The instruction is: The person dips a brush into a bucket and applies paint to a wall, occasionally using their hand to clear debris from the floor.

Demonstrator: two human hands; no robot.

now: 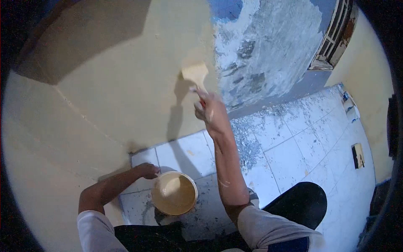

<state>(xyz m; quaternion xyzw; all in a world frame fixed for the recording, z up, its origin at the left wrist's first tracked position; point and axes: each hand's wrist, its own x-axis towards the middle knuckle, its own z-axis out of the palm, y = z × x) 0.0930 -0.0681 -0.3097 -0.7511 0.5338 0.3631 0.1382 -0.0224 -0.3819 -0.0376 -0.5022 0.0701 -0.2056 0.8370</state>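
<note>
My right hand (210, 110) is wrapped round the handle of a wide paintbrush (195, 73), whose bristles, coated in pale yellow paint, are against the wall (126, 92). The brush sits close to the border between the yellow paint and a rough, patchy blue-grey section (268, 50). Lower down, my left hand (147, 170) grips the rim or handle of a round paint bucket (174, 193); which of the two I cannot make out. Cream-yellow paint lies inside the bucket, which is over the floor near my legs.
Flaked debris (247, 147) is scattered over the white floor tiles (285, 168) along the wall. A small block-like item (358, 156) lies on the right. A barred window (334, 35) is at the upper right. My dark-clad knee (300, 203) juts out at the lower right.
</note>
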